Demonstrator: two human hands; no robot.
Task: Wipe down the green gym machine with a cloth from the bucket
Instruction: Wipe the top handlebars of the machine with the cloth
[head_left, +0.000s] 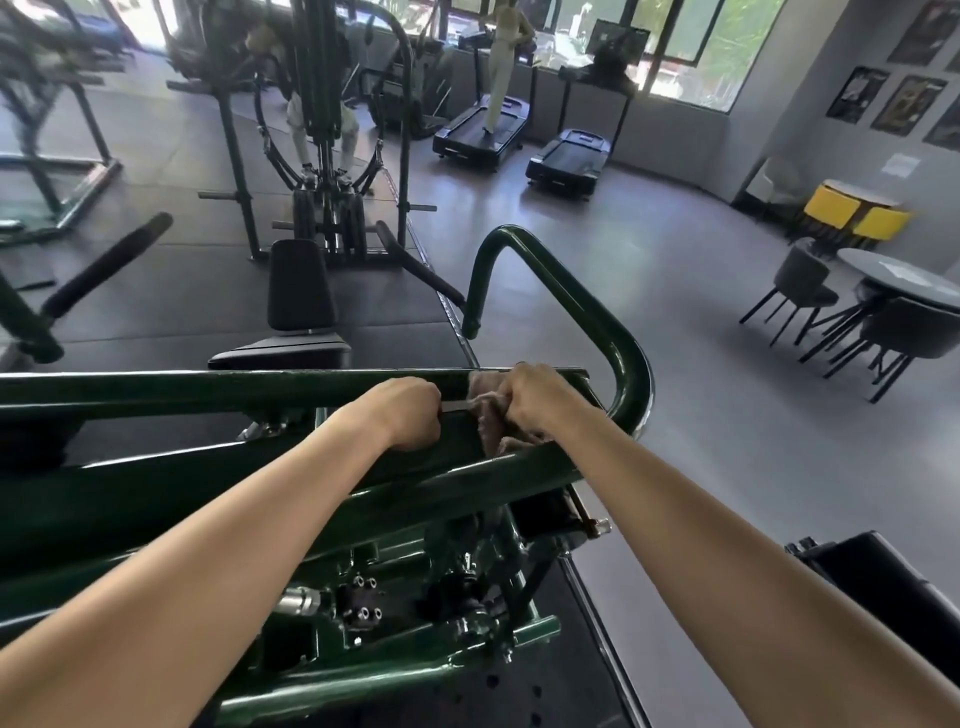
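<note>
The green gym machine (218, 392) fills the lower half of the view, with a long top bar running left to right and a curved tube (587, 312) at its right end. My right hand (540, 397) grips a brownish cloth (488, 415) bunched against the bar near that curved tube. Part of the cloth hangs down between the two beams. My left hand (408, 413) sits just left of the cloth, its fingers curled over the edge of the green bar. No bucket is in view.
A black seat (298, 291) and more green machines (317, 130) stand beyond the bar. Two treadmills (483, 127) line the far windows, a person on one. A round table (904, 283) with dark chairs is at the right. A black pad (883, 587) sits low right.
</note>
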